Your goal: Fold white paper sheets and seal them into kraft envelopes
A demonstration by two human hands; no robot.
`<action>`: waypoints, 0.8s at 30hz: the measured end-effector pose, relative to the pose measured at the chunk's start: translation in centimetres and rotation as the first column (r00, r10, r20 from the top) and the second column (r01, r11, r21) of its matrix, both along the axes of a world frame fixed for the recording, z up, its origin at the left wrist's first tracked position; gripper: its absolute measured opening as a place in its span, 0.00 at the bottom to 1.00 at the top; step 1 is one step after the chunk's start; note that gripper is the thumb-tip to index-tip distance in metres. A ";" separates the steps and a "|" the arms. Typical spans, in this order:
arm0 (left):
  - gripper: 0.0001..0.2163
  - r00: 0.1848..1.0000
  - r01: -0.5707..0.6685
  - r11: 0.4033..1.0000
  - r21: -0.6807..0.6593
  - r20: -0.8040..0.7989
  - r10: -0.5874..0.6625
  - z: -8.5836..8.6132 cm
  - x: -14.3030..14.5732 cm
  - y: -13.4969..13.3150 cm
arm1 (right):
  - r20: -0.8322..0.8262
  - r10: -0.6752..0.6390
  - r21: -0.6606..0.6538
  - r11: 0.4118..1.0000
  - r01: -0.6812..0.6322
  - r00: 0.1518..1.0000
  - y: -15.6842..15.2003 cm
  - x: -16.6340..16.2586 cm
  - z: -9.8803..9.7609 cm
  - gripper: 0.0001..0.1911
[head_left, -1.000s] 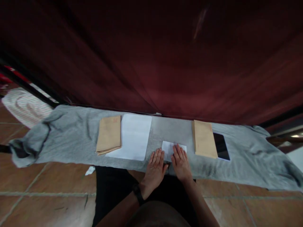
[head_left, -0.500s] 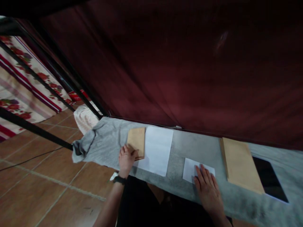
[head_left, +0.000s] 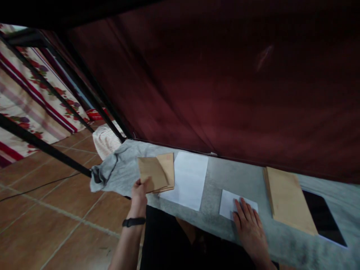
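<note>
Between thumb and fingers, my left hand [head_left: 140, 193] grips a brown paper envelope [head_left: 151, 173] by its lower left edge. That envelope is lifted off a small pile of brown envelopes [head_left: 168, 168], which it partly covers. The pile overlaps the left side of a stack of white paper [head_left: 191, 180]. My right hand [head_left: 249, 223] lies flat, fingers stretched, on a small white folded sheet [head_left: 229, 202], whose lower right part it hides.
Right of my right hand lies a thicker stack of brown envelopes [head_left: 288, 198], partly over a dark tablet [head_left: 324, 217]. Grey cloth [head_left: 233, 172] covers the narrow surface. A dark red curtain [head_left: 219, 93] hangs behind it, and black metal bars [head_left: 47, 150] stand at left.
My left hand has moved left, pulling the top brown envelope off the pile and uncovering the one beneath. My right hand stays on the white sheet. The view has shifted slightly.
</note>
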State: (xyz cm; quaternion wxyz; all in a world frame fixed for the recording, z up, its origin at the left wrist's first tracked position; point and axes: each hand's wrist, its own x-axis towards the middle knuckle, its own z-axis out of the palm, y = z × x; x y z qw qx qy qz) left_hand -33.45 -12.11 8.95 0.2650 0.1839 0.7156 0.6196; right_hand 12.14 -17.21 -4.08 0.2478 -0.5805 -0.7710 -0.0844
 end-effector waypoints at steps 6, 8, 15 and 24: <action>0.10 0.826 0.224 0.947 0.228 0.471 -0.309 3.1 5.9 -1.3 | -0.261 0.006 -0.095 0.995 -0.032 0.965 0.5 -0.7 1.2 0.27; 0.13 0.747 0.262 0.922 0.286 0.545 -0.381 3.1 10.4 -1.6 | -0.525 -0.038 -0.203 0.976 -0.082 0.850 0.3 -1.8 3.0 0.29; 0.20 0.570 0.388 0.862 0.326 0.650 -0.503 0.5 23.3 -3.7 | -0.941 -0.319 -0.335 0.808 -0.484 0.118 0.3 -6.7 11.0 0.32; 0.19 0.489 0.386 0.877 0.286 0.743 -0.457 0.1 24.5 -4.3 | -0.903 -0.430 -0.343 0.749 -0.567 -0.022 -0.1 -5.2 11.7 0.21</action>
